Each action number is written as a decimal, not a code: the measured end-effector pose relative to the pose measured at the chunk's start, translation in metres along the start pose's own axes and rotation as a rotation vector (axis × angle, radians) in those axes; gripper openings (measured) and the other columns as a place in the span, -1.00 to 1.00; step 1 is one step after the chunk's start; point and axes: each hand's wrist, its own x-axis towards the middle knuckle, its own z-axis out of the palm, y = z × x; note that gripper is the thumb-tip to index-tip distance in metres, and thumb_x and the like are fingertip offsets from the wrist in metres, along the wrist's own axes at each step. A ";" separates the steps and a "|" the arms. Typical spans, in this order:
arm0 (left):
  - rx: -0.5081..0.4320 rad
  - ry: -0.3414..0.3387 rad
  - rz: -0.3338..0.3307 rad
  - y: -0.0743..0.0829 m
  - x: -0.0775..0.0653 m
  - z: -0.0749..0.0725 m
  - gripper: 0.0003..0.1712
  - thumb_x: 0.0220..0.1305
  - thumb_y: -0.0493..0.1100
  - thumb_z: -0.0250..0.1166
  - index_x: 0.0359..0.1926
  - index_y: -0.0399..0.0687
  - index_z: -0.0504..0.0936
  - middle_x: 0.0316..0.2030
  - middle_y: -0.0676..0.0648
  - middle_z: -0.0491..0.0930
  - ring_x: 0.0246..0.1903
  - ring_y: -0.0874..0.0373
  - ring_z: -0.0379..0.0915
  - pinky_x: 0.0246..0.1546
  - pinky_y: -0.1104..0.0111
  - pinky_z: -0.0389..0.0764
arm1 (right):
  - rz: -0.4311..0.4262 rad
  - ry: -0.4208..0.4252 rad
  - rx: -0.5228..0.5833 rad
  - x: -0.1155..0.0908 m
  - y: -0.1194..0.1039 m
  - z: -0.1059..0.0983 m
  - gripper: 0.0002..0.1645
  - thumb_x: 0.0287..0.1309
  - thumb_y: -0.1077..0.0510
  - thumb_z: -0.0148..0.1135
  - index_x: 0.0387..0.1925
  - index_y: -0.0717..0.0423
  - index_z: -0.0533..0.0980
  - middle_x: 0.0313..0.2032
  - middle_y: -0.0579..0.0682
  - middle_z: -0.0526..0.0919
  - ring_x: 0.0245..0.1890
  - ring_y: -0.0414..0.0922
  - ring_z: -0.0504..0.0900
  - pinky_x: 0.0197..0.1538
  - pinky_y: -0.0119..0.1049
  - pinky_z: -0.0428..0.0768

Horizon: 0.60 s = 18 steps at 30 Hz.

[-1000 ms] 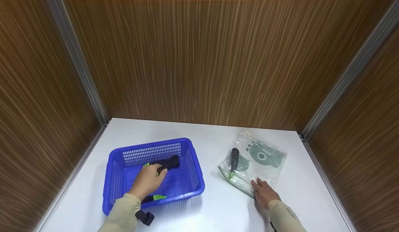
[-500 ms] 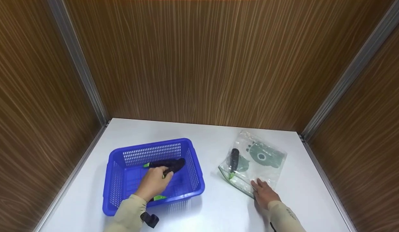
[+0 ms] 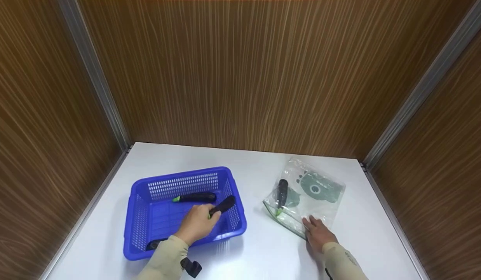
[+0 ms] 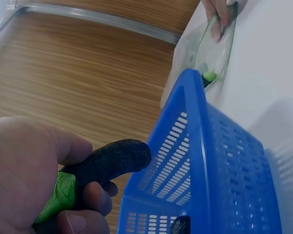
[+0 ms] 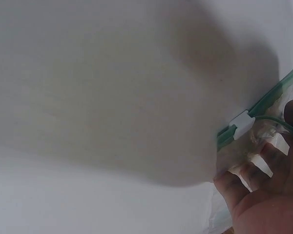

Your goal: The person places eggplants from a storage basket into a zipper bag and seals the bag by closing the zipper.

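In the head view my left hand (image 3: 199, 224) grips a dark eggplant (image 3: 225, 203) by its green stem end, over the right part of a blue basket (image 3: 186, 173). Its rounded end points toward the basket's right wall, as the left wrist view also shows. A second eggplant (image 3: 197, 197) lies at the back of the basket. Near the front left lies another eggplant (image 3: 154, 244), partly hidden by my forearm. My right hand (image 3: 319, 235) holds the green-edged mouth of a clear zip bag (image 3: 320, 207), beside its white slider (image 5: 241, 124). Inside the bag rests an eggplant (image 3: 282, 192).
Basket and bag lie apart on a white table (image 3: 256, 245). A wood-grain panel (image 3: 240, 77) rises behind it, with similar side panels joined by metal strips. The basket's right wall (image 4: 198, 141) stands between my left hand and the bag.
My left hand has moved right and slightly forward in the basket with the eggplant, uncovering the one at the back and the dark one at front left. My right hand stays on the bag.
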 end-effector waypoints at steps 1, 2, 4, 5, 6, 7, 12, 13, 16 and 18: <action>0.000 -0.005 0.001 0.001 0.001 0.001 -0.72 0.35 -0.07 0.16 -0.17 -0.21 0.64 -0.47 0.02 0.54 -0.56 0.20 0.37 -0.49 0.29 0.43 | 0.003 -0.002 0.000 0.000 0.000 0.000 -0.39 0.38 0.02 -0.14 0.43 -0.04 0.18 0.45 0.13 0.06 0.42 0.22 -0.01 0.35 0.16 0.01; 0.004 -0.007 0.005 0.002 0.001 0.003 -0.71 0.35 -0.07 0.16 -0.17 -0.21 0.64 -0.45 0.01 0.56 -0.55 0.20 0.38 -0.46 0.27 0.45 | 0.008 -0.005 -0.001 0.000 0.000 0.000 -0.39 0.38 0.01 -0.14 0.43 -0.05 0.18 0.46 0.12 0.05 0.43 0.21 -0.02 0.36 0.16 0.00; 0.008 -0.009 0.002 0.003 0.002 0.004 -0.69 0.35 -0.05 0.15 -0.14 -0.21 0.63 -0.41 0.00 0.58 -0.52 0.19 0.39 -0.41 0.25 0.47 | 0.012 -0.008 0.000 0.000 -0.001 0.000 -0.39 0.39 0.00 -0.14 0.43 -0.05 0.17 0.46 0.12 0.05 0.43 0.21 -0.02 0.36 0.17 0.00; 0.007 -0.011 0.000 0.004 0.003 0.005 -0.68 0.36 -0.05 0.15 -0.12 -0.22 0.63 -0.40 0.00 0.59 -0.52 0.19 0.39 -0.40 0.24 0.48 | 0.014 -0.009 0.001 0.000 -0.002 -0.001 -0.39 0.39 -0.01 -0.14 0.43 -0.06 0.17 0.46 0.12 0.05 0.43 0.21 -0.02 0.36 0.16 0.00; 0.009 -0.010 0.001 0.005 0.003 0.005 -0.67 0.36 -0.05 0.15 -0.11 -0.22 0.63 -0.40 -0.01 0.59 -0.52 0.19 0.39 -0.39 0.23 0.49 | 0.015 -0.010 0.000 -0.001 -0.002 -0.001 -0.39 0.39 -0.02 -0.14 0.43 -0.06 0.17 0.46 0.12 0.05 0.43 0.21 -0.02 0.36 0.16 0.01; 0.014 -0.008 0.003 0.006 0.003 0.006 -0.67 0.36 -0.04 0.15 -0.10 -0.22 0.63 -0.39 0.00 0.59 -0.52 0.19 0.40 -0.38 0.23 0.49 | 0.015 -0.011 0.000 -0.001 -0.003 -0.002 -0.39 0.39 -0.02 -0.14 0.43 -0.05 0.17 0.46 0.13 0.05 0.43 0.21 -0.02 0.36 0.16 0.01; 0.023 -0.008 0.010 0.007 0.004 0.009 -0.66 0.36 -0.04 0.15 -0.08 -0.22 0.62 -0.40 0.01 0.59 -0.50 0.19 0.40 -0.35 0.22 0.51 | 0.019 -0.008 -0.006 -0.003 -0.004 -0.002 -0.39 0.39 -0.02 -0.13 0.43 -0.04 0.18 0.45 0.13 0.05 0.43 0.21 -0.02 0.36 0.16 0.01; 0.020 -0.008 0.012 0.007 0.004 0.010 -0.66 0.36 -0.04 0.16 -0.07 -0.22 0.62 -0.39 0.01 0.60 -0.49 0.20 0.41 -0.33 0.21 0.52 | 0.019 -0.006 -0.004 -0.003 -0.005 -0.002 -0.39 0.39 -0.01 -0.13 0.43 -0.04 0.18 0.45 0.14 0.05 0.42 0.22 -0.02 0.35 0.16 0.01; 0.006 -0.006 0.020 0.008 0.004 0.012 -0.67 0.36 -0.04 0.16 -0.09 -0.21 0.63 -0.37 0.01 0.61 -0.48 0.20 0.43 -0.30 0.19 0.54 | 0.018 0.001 0.001 -0.004 -0.005 -0.002 -0.39 0.39 0.00 -0.11 0.43 -0.04 0.19 0.45 0.14 0.06 0.42 0.22 -0.01 0.35 0.17 0.01; -0.006 -0.008 0.028 0.010 0.004 0.014 -0.66 0.35 -0.05 0.16 -0.08 -0.23 0.63 -0.36 0.00 0.62 -0.47 0.21 0.44 -0.28 0.19 0.56 | 0.017 0.002 -0.002 -0.004 -0.005 -0.002 -0.39 0.39 0.00 -0.12 0.43 -0.04 0.18 0.45 0.13 0.06 0.42 0.22 -0.01 0.35 0.17 0.02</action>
